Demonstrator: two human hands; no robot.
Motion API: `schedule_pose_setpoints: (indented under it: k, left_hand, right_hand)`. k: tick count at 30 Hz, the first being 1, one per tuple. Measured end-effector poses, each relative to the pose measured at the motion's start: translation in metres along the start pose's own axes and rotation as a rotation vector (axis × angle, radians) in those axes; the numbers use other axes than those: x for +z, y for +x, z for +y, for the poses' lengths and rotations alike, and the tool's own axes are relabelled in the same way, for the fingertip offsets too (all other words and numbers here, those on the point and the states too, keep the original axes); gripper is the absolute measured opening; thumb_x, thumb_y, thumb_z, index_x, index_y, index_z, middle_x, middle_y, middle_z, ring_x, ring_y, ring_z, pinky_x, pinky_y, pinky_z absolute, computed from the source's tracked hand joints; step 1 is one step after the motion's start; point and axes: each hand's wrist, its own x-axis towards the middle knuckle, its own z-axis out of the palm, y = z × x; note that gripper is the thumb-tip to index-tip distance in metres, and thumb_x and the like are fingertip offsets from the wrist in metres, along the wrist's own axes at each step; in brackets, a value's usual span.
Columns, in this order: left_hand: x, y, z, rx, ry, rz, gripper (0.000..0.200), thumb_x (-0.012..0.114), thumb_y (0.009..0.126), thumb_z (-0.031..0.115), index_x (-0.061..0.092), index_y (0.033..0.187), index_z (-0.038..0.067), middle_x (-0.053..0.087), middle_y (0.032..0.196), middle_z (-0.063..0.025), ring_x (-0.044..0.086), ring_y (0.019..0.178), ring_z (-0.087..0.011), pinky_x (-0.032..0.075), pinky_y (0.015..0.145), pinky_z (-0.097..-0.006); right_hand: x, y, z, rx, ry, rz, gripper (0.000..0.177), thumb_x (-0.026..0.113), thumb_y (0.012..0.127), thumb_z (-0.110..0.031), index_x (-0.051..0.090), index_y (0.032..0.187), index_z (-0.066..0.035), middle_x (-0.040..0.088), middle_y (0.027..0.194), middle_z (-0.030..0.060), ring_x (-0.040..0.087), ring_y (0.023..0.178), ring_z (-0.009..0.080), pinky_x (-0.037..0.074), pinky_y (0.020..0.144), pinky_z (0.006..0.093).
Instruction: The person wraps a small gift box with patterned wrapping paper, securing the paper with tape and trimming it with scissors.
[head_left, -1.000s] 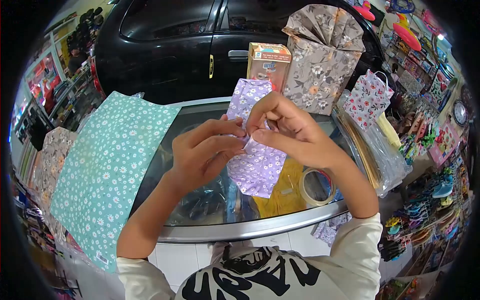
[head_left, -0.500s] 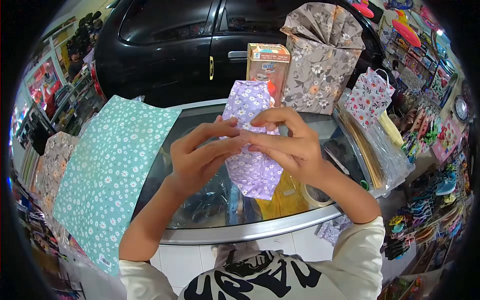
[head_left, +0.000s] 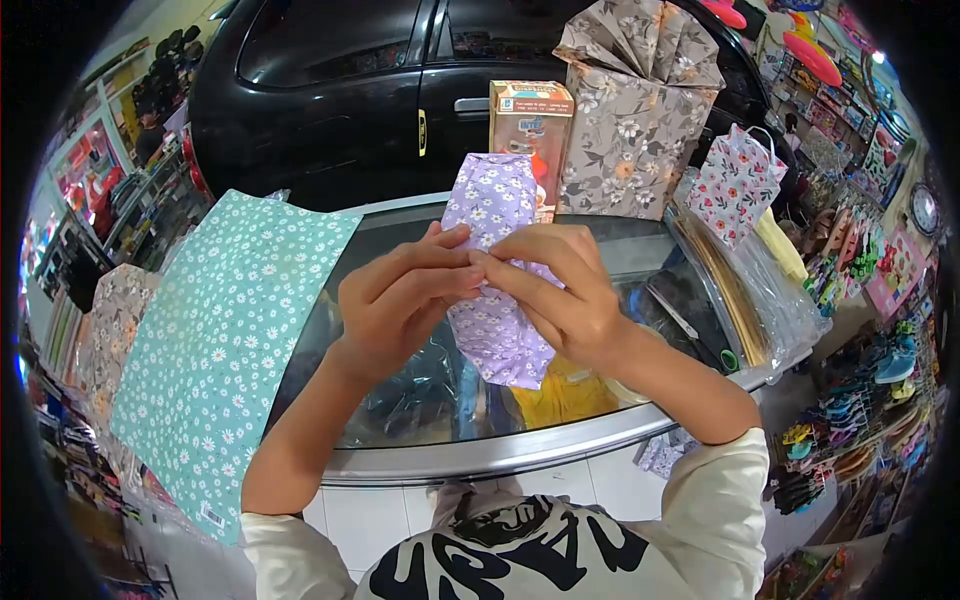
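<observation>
A gift package wrapped in purple paper with white daisies (head_left: 494,195) is on the glass counter in front of me, long and narrow with pointed, creased ends. My left hand (head_left: 395,295) is over its left side, fingers bent and tips pinched together. From the right, my right hand (head_left: 560,295) meets it, thumb and fingertips closed against the left fingertips above the middle of the package. Whatever small thing the fingertips hold is hidden. My fingers cover the package's middle.
Behind the package stand a toy box (head_left: 532,105) and a grey floral wrapped gift (head_left: 635,150). Green daisy paper (head_left: 225,350) covers the counter's left end. Scissors (head_left: 690,325), a floral bag (head_left: 738,185) and plastic-sleeved rolls (head_left: 735,290) are on the right. A black car (head_left: 330,130) is behind.
My right fingers have drawn closer together, the raised index finger coming down toward the left fingertips. The counter items sit slightly higher in view, and more of the scissors shows.
</observation>
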Motion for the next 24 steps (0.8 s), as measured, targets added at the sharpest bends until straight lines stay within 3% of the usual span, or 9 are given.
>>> schedule_pose_setpoints:
  k: [4,7,10,13,16,19,24]
  left_hand:
    - [-0.001,0.000,0.000,-0.050,-0.036,0.021,0.021,0.071,0.077,0.001,0.064,0.097,0.002,0.069,0.098,-0.0114,0.066,0.099,-0.0279,0.050,0.092,-0.0387]
    - [0.003,-0.003,0.001,-0.157,-0.160,0.095,0.025,0.072,0.077,0.002,0.063,0.101,0.001,0.069,0.098,-0.0115,0.067,0.098,-0.0276,0.050,0.092,-0.0395]
    - [0.002,-0.003,-0.002,-0.060,-0.108,0.056,0.027,0.072,0.078,0.002,0.062,0.103,0.001,0.069,0.099,-0.0116,0.067,0.098,-0.0276,0.050,0.093,-0.0398]
    - [-0.002,-0.004,0.001,-0.087,-0.088,-0.007,0.027,0.068,0.080,-0.003,0.056,0.105,0.001,0.067,0.099,-0.0166,0.064,0.104,-0.0317,0.045,0.098,-0.0456]
    - [-0.001,-0.008,-0.006,-0.020,-0.093,0.010,0.029,0.069,0.079,-0.003,0.057,0.105,0.000,0.067,0.102,-0.0186,0.064,0.103,-0.0312,0.046,0.097,-0.0440]
    - [0.000,0.002,0.002,-0.033,0.039,0.058,0.029,0.074,0.074,0.005,0.065,0.102,0.003,0.070,0.097,-0.0113,0.067,0.098,-0.0277,0.053,0.089,-0.0387]
    - [-0.003,0.004,0.003,0.012,0.098,0.018,0.029,0.074,0.073,0.006,0.067,0.101,0.004,0.070,0.098,-0.0106,0.067,0.099,-0.0268,0.054,0.088,-0.0380]
  right_hand:
    - [-0.007,0.011,-0.001,0.185,0.258,-0.008,0.033,0.073,0.071,-0.010,0.065,0.102,-0.003,0.062,0.095,0.0074,0.059,0.088,0.0231,0.043,0.074,0.0339]
    - [-0.005,0.008,0.013,0.035,0.264,0.067,0.031,0.075,0.071,-0.011,0.065,0.099,-0.003,0.063,0.092,0.0072,0.060,0.084,0.0234,0.044,0.071,0.0323]
    - [-0.010,0.005,0.013,-0.045,0.113,0.042,0.027,0.073,0.071,-0.011,0.067,0.096,-0.003,0.064,0.091,0.0074,0.061,0.083,0.0227,0.045,0.069,0.0318]
    - [-0.013,0.004,0.013,-0.198,-0.090,0.031,0.025,0.069,0.069,-0.010,0.068,0.093,-0.002,0.064,0.091,0.0083,0.062,0.083,0.0211,0.045,0.067,0.0310]
    - [-0.015,0.006,0.008,-0.221,-0.173,0.034,0.027,0.066,0.068,-0.010,0.068,0.094,-0.002,0.065,0.093,0.0092,0.063,0.083,0.0193,0.044,0.065,0.0296]
    - [-0.011,0.005,0.006,-0.210,-0.193,0.046,0.027,0.066,0.067,-0.009,0.067,0.094,-0.001,0.065,0.093,0.0091,0.064,0.083,0.0187,0.043,0.066,0.0291]
    - [-0.010,0.003,0.004,-0.178,-0.174,0.040,0.028,0.066,0.068,-0.009,0.067,0.095,-0.001,0.064,0.094,0.0088,0.063,0.084,0.0188,0.043,0.069,0.0301]
